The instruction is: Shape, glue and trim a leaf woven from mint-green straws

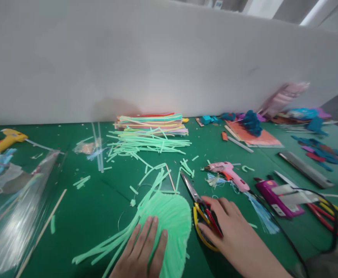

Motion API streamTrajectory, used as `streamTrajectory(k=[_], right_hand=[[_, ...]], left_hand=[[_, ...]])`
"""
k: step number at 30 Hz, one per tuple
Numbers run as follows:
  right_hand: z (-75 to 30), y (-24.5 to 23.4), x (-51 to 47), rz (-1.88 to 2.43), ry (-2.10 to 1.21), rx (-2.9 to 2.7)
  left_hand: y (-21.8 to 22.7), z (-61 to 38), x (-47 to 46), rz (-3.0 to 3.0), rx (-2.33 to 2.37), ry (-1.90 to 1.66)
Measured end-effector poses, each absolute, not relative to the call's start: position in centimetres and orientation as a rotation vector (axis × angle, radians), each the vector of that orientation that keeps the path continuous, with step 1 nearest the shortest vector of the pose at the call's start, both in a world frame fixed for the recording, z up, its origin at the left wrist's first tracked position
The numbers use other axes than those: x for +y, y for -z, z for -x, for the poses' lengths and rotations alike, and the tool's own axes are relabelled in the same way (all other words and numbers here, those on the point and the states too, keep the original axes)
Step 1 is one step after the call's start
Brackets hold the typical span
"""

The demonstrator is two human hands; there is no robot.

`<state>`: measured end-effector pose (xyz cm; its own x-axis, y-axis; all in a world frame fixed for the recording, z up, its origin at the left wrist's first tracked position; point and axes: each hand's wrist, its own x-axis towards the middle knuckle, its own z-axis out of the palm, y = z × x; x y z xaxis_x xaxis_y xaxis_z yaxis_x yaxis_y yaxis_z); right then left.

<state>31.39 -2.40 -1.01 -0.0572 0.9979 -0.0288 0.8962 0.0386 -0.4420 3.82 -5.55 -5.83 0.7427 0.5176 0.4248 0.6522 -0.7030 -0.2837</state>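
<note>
L hand (141, 251) flat, palm dn, fingers (152, 232) fwd & slightly spread; R hand (229, 224) curled, forearm (263, 258) fr lower R.

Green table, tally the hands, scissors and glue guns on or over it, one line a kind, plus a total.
Hands: 2 (left hand, right hand)
Scissors: 2 pairs (near scissors; far-right scissors, partly hidden)
Glue guns: 2 (yellow glue gun, pink glue gun)
Total: 6

Streaked mint-green piece (174, 216); red-and-yellow scissor handles (212, 221); green tabletop (87, 216).
</note>
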Motion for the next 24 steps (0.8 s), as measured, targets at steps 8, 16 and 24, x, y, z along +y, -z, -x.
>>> streamTrajectory(k=[8, 16, 24], right_hand=[[-32.8, 4.1, -4.0, 1.964, -0.443, -2.070], [-33.8, 1.9, -3.1, 1.967, -0.899, -1.740], [-35.4, 1.3, -4.9, 1.632, -1.237, -1.568]], left_hand=[[2.3, -0.5, -1.4, 2.627, -1.064, 0.399], [2.5, -0.9, 0.5, 2.700, -1.080, 0.504], [1.0, -0.6, 1.0, 2.926, -1.122, 0.329]])
